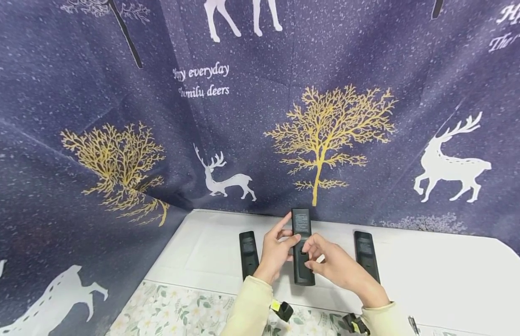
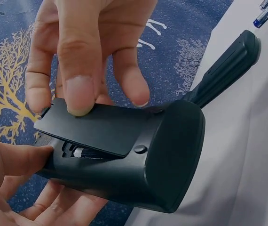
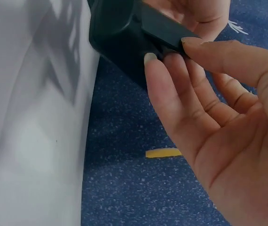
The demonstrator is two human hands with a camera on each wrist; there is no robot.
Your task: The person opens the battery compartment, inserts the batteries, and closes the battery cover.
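A black remote control is held back side up above the white table, its label at the far end. My left hand grips it from the left side, thumb across its back. Over the near half is my right hand, thumb and fingertips pinching the battery cover. In the left wrist view the cover sits tilted up along one edge, and part of a battery shows in the compartment beneath. The right wrist view has the right fingertips at the cover's raised edge.
Two more black remotes lie on the table, one at left and one at right. Loose batteries lie beyond the right one. A dark blue patterned cloth hangs behind; a floral cloth covers the near edge.
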